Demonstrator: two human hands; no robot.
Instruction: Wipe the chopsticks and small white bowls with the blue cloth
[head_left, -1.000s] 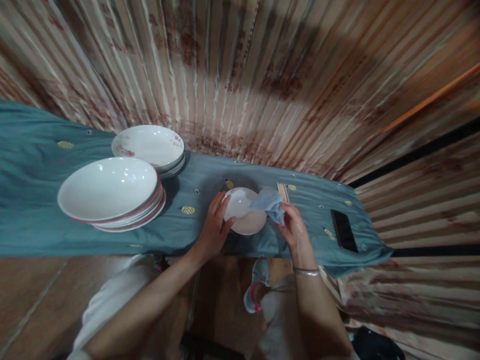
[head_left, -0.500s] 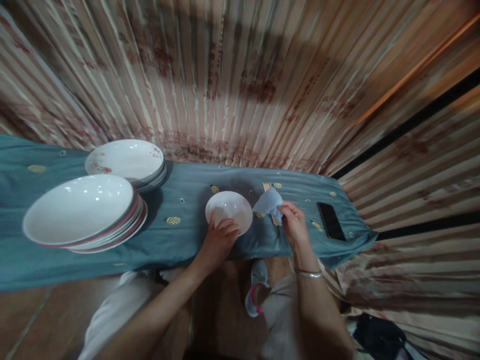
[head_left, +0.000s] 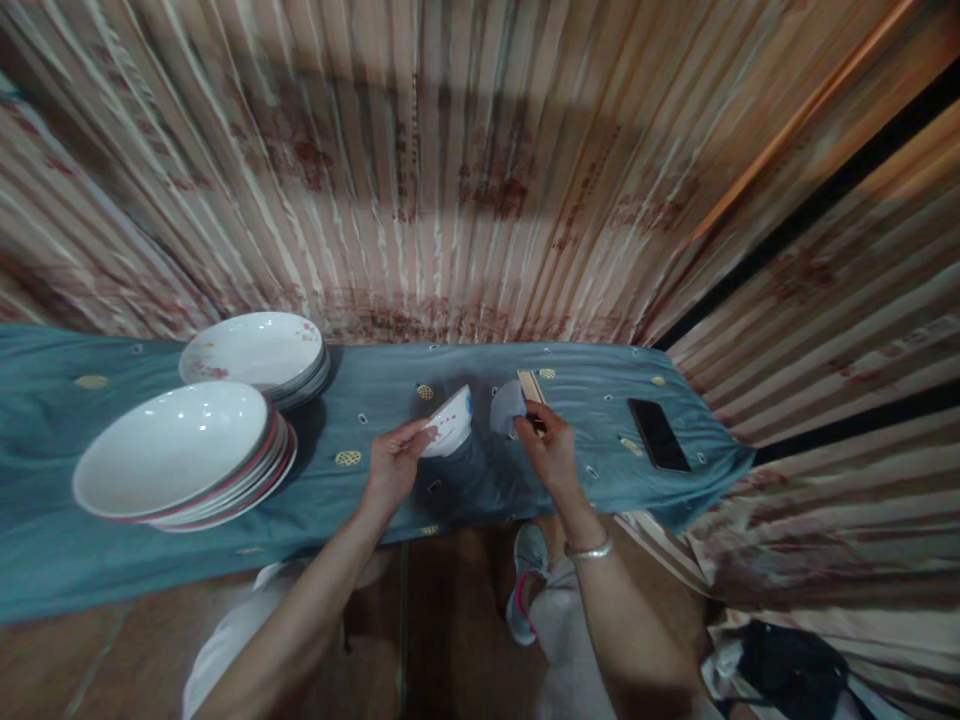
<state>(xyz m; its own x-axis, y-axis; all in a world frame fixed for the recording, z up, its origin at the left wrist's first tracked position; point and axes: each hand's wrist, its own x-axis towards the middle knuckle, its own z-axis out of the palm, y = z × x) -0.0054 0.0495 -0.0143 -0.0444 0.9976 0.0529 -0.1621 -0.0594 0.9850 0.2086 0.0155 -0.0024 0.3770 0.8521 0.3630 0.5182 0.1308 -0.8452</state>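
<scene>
Tipped on its side above the table, a small white bowl (head_left: 450,424) shows its outer wall with a red and blue print. My left hand (head_left: 396,458) is closed on its left edge. Pinched in my right hand (head_left: 551,440) is a pale blue cloth (head_left: 507,407), hanging just right of the bowl and apart from it. Behind that hand lies a bundle of chopsticks (head_left: 529,385), partly covered by the cloth and the fingers.
Left on the blue tablecloth (head_left: 360,370) stand a stack of large white bowls (head_left: 180,450) and a stack of flower-printed plates (head_left: 259,350). A black phone (head_left: 660,435) lies at the right. Pleated curtains (head_left: 450,200) hang close behind the table.
My left hand has lifted the bowl and turned it on its side, so its outside now shows. My right hand has moved left with the cloth, towards the bowl.
</scene>
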